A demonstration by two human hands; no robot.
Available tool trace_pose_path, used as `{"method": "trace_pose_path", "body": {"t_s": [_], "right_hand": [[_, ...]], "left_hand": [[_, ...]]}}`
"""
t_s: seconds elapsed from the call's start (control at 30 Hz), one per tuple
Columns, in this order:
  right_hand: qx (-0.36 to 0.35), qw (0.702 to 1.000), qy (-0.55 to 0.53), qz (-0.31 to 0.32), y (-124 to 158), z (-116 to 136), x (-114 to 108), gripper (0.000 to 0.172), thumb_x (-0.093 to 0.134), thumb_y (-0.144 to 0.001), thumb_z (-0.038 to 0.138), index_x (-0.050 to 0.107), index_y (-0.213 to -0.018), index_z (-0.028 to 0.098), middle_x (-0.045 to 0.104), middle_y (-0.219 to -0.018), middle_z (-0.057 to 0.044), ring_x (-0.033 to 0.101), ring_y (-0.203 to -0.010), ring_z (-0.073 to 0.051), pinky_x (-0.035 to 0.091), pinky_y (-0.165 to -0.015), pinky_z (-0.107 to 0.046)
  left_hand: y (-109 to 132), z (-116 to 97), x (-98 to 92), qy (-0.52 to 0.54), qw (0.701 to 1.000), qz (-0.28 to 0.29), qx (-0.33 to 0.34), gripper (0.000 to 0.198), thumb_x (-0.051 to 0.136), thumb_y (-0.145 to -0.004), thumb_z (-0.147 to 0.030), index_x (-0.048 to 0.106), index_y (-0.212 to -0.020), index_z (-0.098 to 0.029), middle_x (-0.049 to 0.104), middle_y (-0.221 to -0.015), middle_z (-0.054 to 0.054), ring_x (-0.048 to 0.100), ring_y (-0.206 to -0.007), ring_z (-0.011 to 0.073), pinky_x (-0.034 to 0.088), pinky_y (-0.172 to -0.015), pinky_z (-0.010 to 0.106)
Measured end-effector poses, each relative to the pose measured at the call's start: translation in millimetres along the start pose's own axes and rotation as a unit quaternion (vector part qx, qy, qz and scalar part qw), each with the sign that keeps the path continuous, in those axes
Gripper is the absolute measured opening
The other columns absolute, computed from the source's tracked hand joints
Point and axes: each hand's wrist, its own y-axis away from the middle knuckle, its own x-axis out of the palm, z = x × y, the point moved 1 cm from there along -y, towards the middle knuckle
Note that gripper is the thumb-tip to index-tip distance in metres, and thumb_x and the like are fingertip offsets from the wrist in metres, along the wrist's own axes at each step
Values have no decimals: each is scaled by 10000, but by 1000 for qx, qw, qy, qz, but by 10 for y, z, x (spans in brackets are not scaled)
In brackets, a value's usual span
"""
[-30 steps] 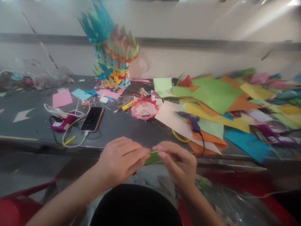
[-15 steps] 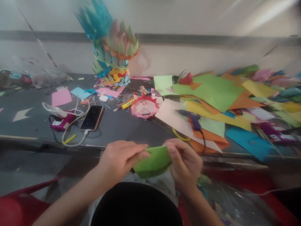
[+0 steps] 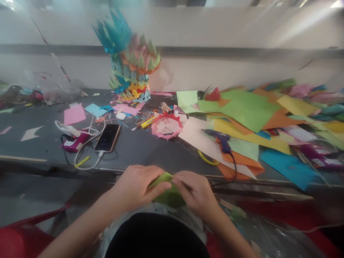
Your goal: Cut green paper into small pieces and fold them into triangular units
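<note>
A green sheet of paper (image 3: 172, 197) is between my two hands, just in front of the table's near edge. My left hand (image 3: 138, 186) pinches its left side, with the thumb lying across the front. On the other side my right hand (image 3: 194, 190) grips the paper near its top, thumb and fingers closed. Both hands cover much of the sheet, and its upper part looks bent or folded. Directly beyond the hands, a red and pink paper ring with a zigzag edge (image 3: 166, 125) rests on the table.
A phone (image 3: 107, 138) on a white cable lies beside a purple power strip (image 3: 73, 142) at left. A blue glue gun (image 3: 222, 139) rests on paper sheets at right. A yellow cutter (image 3: 147, 122) and several paper crowns (image 3: 134, 68), stacked high, are farther back.
My hands have come closer together, with the right moving left. The green paper has gone from a wide, flat piece to a narrower, bent one. The view has tilted slightly upward.
</note>
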Motion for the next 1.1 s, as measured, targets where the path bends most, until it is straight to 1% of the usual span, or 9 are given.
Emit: {"method": "trace_pose_path", "body": {"t_s": [0.13, 0.33, 0.53, 0.63, 0.7, 0.77, 0.87, 0.97, 1.1], "right_hand": [[-19, 997, 28, 70, -20, 75, -44, 299, 404, -894, 205, 567, -646, 167, 548, -574, -3, 499, -539, -97, 354, -532, -199], [54, 993, 24, 102, 106, 61, -15, 362, 386, -915, 285, 525, -601, 172, 511, -532, 26, 480, -493, -77, 333, -491, -176], [100, 987, 49, 113, 511, -171, -27, 420, 350, -924, 341, 539, -587, 175, 557, -534, 8, 511, -499, -89, 366, -496, -176], [165, 978, 84, 100, 690, -315, -128, 370, 386, -904, 332, 549, -609, 181, 573, -532, 9, 534, -494, -105, 377, -484, -188], [174, 979, 86, 61, 681, -317, -207, 338, 382, -907, 321, 561, -655, 182, 596, -573, -2, 557, -528, -115, 402, -507, -195], [113, 991, 72, 30, 546, -218, -247, 280, 392, -908, 334, 593, -794, 176, 653, -737, -40, 608, -680, -135, 447, -626, -213], [3, 994, 72, 86, 225, -7, -183, 309, 487, -860, 449, 603, -944, 175, 667, -888, -70, 612, -829, -169, 443, -727, -247], [-48, 984, 71, 153, -16, 104, -58, 405, 368, -915, 436, 592, -704, 172, 607, -629, -20, 554, -586, -129, 373, -541, -228], [-84, 985, 49, 145, -36, 67, 43, 425, 314, -937, 284, 561, -610, 170, 534, -527, 8, 457, -475, -98, 288, -473, -234]], "left_hand": [[-34, -30, 30, -4, 998, -7, 59, 405, 263, -954, -341, 588, -780, -171, 602, -570, -12, 533, -479, 115, 321, -487, 231], [-10, -35, -19, -7, 990, -93, 102, 283, 337, -937, -239, 583, -804, -193, 616, -554, -40, 519, -422, 104, 307, -445, 224], [166, 258, -411, -65, 986, -152, 22, 281, 380, -914, -270, 602, -763, -186, 585, -488, -53, 503, -381, 77, 334, -418, 174], [255, 413, -586, -99, 965, -232, -66, 230, 426, -891, -277, 609, -790, -181, 575, -475, -73, 458, -351, 56, 319, -406, 148], [237, 416, -539, -85, 984, -139, -70, 252, 429, -887, -286, 629, -765, -192, 597, -489, -73, 488, -373, 63, 315, -413, 150], [163, 321, -378, -51, 998, -16, -21, 281, 424, -887, -290, 655, -747, -214, 645, -547, -61, 554, -438, 87, 345, -462, 170], [23, 110, -113, 30, 997, 73, 23, 248, 450, -895, -280, 674, -793, -249, 695, -681, -54, 625, -591, 100, 375, -564, 183], [-63, -22, 8, 74, 992, 102, 31, 285, 449, -905, -322, 668, -745, -235, 680, -663, -48, 599, -585, 98, 351, -551, 190], [-54, -23, -1, 127, 985, 114, 19, 309, 441, -910, -350, 678, -764, -215, 671, -665, -36, 577, -587, 92, 366, -580, 182]]}}
